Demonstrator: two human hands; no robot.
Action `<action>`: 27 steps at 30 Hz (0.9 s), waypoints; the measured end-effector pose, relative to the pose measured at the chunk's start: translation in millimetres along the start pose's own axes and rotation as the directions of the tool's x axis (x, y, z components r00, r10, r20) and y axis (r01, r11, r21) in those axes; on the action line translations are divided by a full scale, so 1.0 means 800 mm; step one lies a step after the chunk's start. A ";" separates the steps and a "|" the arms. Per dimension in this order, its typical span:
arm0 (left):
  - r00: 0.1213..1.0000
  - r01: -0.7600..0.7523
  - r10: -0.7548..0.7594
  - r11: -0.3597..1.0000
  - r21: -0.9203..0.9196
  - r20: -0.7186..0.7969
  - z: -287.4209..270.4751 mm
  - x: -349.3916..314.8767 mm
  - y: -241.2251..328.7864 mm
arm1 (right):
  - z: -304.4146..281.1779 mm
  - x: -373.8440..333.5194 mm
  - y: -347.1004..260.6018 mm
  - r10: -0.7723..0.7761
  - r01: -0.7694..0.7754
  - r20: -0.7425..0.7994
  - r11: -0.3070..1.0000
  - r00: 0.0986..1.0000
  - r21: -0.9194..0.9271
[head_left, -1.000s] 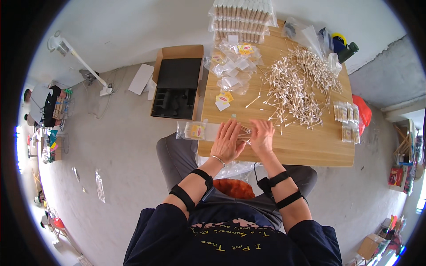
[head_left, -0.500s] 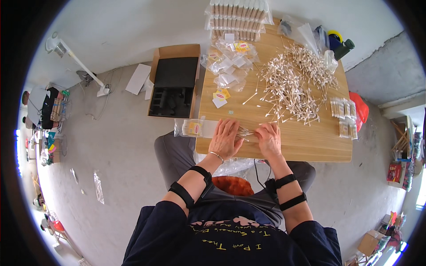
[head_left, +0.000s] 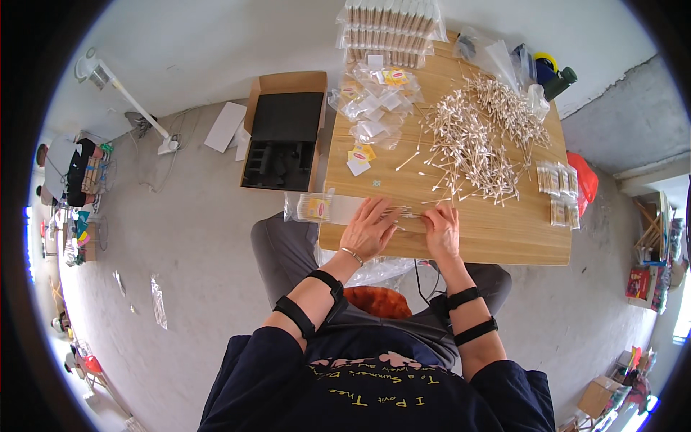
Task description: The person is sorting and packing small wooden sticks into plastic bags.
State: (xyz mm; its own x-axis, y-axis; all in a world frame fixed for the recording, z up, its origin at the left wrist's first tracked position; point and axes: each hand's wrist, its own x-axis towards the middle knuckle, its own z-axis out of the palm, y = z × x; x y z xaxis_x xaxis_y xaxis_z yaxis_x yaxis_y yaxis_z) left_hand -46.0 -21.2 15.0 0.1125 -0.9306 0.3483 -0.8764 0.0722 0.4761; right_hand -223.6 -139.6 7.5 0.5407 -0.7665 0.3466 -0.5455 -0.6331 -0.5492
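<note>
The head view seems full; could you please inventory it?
rectangular wooden table: one, tan, centre
loose cotton swabs: uncountable, white-tipped, on table
stacked plastic swab packs: many, clear, table's far left
flat plastic bags: several, clear, nearer than stack
paper cards: several, yellow and white, near bags
plastic swab pouch: one, clear, table's left edge
small swab packs: several, clear, table's right edge
open cardboard box: one, brown, left of table
crumpled plastic bag: one, red, right of table
room-edge clutter: uncounted, mixed colours, too small
left hand: one, bare, over swabs
right hand: one, bare, at swab ends

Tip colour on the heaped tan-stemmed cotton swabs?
The heaped tan-stemmed cotton swabs have white tips; head view shows this best.
</note>
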 end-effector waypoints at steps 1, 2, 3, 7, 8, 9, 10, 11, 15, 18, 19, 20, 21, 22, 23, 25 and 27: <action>1.000 -0.010 0.010 1.000 0.011 -0.009 0.002 -0.001 -0.002 | 0.002 0.000 -0.002 -0.009 0.009 -0.011 1.000 1.000 0.008; 1.000 -0.021 0.021 1.000 0.023 -0.017 0.005 -0.001 -0.003 | 0.003 0.000 -0.004 -0.014 0.014 -0.004 1.000 1.000 0.000; 0.999 -0.031 0.032 0.999 0.033 -0.025 0.006 -0.001 -0.004 | 0.003 -0.001 -0.005 -0.017 0.017 0.003 1.000 1.000 -0.009; 0.999 -0.024 0.024 1.000 0.006 -0.046 0.009 -0.001 -0.005 | -0.009 -0.005 0.004 0.035 -0.035 -0.004 0.998 0.999 -0.049; 0.999 -0.020 0.020 1.000 -0.005 -0.051 0.009 -0.002 -0.005 | -0.013 -0.005 0.009 0.049 -0.050 -0.017 0.997 0.999 -0.051; 0.998 -0.016 0.016 1.000 -0.016 -0.055 0.009 -0.002 -0.004 | -0.018 -0.006 0.013 0.063 -0.065 -0.028 0.997 0.998 -0.052; 0.998 -0.015 0.014 1.000 -0.024 -0.062 0.009 -0.002 -0.004 | -0.021 -0.006 0.015 0.077 -0.079 -0.040 0.995 0.996 -0.054; 0.998 -0.014 0.011 0.999 -0.031 -0.068 0.009 -0.002 -0.004 | -0.022 -0.006 0.017 0.078 -0.080 -0.035 0.995 0.996 -0.061; 0.996 -0.008 0.004 0.999 -0.041 -0.084 0.010 -0.003 -0.004 | -0.020 -0.004 0.016 0.104 -0.106 -0.039 0.992 0.994 -0.062; 0.997 -0.007 0.003 0.999 -0.054 -0.079 0.011 -0.003 -0.005 | -0.014 -0.002 0.015 0.134 -0.138 -0.056 0.989 0.989 -0.061; 0.997 -0.010 0.006 0.998 -0.057 -0.073 0.011 -0.003 -0.005 | -0.011 -0.002 0.016 0.144 -0.148 -0.062 0.987 0.988 -0.064; 0.998 -0.012 0.008 0.998 -0.060 -0.067 0.011 -0.004 -0.006 | -0.008 0.000 0.016 0.145 -0.149 -0.065 0.987 0.987 -0.062; 0.998 -0.014 0.010 0.998 -0.061 -0.062 0.011 -0.005 -0.007 | -0.004 0.003 0.013 0.145 -0.149 -0.068 0.987 0.987 -0.058; 0.998 -0.015 0.010 0.998 -0.064 -0.067 0.011 -0.005 -0.008 | 0.000 0.007 0.010 0.145 -0.148 -0.071 0.987 0.987 -0.054; 0.997 -0.015 0.010 0.998 -0.066 -0.073 0.012 -0.005 -0.008 | 0.005 0.011 0.005 0.134 -0.137 -0.067 0.990 0.989 -0.044; 0.996 -0.027 0.021 0.997 -0.068 -0.085 0.013 -0.006 -0.010 | 0.018 0.018 -0.008 0.113 -0.114 -0.058 0.993 0.992 -0.023; 0.994 -0.054 0.048 0.996 -0.067 -0.099 0.012 -0.006 -0.011 | 0.031 0.026 -0.021 0.041 -0.042 -0.032 0.999 0.999 -0.024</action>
State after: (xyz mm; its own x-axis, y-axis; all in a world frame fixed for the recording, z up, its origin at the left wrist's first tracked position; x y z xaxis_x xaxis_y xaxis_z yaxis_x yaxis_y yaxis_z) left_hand -43.2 -20.5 1.6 0.1166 -0.8859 0.4490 -0.8477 0.1468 0.5098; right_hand -187.0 -142.0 5.2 0.4965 -0.7952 0.3480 -0.5831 -0.6026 -0.5448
